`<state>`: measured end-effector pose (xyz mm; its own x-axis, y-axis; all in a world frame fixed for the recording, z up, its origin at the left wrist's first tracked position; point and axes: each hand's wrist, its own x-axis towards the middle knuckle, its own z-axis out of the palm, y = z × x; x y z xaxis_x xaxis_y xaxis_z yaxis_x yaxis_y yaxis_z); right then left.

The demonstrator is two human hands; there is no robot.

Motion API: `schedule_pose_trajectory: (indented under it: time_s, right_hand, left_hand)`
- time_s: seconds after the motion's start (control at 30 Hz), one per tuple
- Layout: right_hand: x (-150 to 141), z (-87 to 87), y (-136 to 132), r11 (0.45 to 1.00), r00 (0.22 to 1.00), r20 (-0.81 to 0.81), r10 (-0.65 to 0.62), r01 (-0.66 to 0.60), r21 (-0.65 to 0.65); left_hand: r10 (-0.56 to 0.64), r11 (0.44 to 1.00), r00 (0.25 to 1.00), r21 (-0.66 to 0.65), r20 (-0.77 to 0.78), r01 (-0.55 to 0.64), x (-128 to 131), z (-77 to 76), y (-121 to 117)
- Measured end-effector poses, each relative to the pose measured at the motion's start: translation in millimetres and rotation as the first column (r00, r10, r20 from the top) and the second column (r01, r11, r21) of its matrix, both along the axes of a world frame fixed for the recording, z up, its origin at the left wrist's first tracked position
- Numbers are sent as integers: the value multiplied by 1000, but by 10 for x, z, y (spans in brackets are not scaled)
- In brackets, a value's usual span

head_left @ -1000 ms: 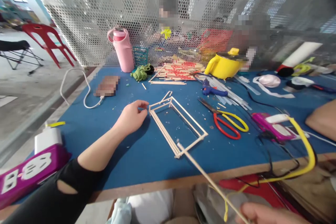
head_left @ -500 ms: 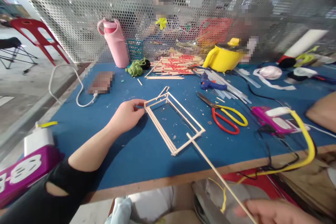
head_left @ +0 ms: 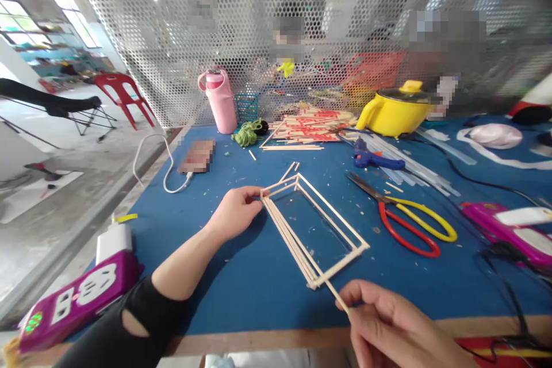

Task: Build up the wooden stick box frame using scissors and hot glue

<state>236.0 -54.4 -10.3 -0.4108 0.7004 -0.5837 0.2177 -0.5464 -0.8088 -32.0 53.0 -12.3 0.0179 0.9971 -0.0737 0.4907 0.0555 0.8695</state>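
Observation:
A rectangular frame of thin wooden sticks (head_left: 333, 210) lies on the blue tabletop (head_left: 254, 287). At its far left corner, the thumb and fingers of my left hand (head_left: 237, 213) are closed on it. My right hand (head_left: 388, 322), near the front edge, pinches the near end of a long wooden stick (head_left: 336, 294). That stick passes the frame's near corner and runs inside, close beside the left side sticks. Whether it touches them I cannot tell. To the right of the frame lie scissors (head_left: 385, 199) with one red and one yellow handle.
Behind are a blue glue gun (head_left: 375, 160), clear glue sticks (head_left: 425, 169), a pile of wooden sticks (head_left: 308, 126), green yarn (head_left: 245, 134), a pink bottle (head_left: 222, 109) and a yellow pot (head_left: 399, 118). Purple power strips (head_left: 88, 302) sit at both sides. A perforated metal screen (head_left: 172, 40) stands behind.
My right hand has come up over the table with the stick. The stick has swung from crossing the frame's near side to lying along its left side. The view has shifted.

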Motion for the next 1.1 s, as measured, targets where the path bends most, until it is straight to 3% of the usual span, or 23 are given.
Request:
schedule_pose_trajectory:
  time_s: [0.43, 0.87, 1.1]
  right_hand:
    - [-103, 75, 57, 998, 997, -46, -56, 57, 26]
    - [-106, 71, 84, 999, 995, -96, 39, -38, 9]
    - [-106, 82, 57, 1000, 995, -95, 9, -11, -18]
  left_hand:
    - [9, 999, 1000, -40, -9, -9, 19, 60, -15]
    - [7, 1000, 999, -24, -42, -8, -13, 17, 7]
    - [7, 1000, 1000, -30, -5, -7, 12, 53, -17]
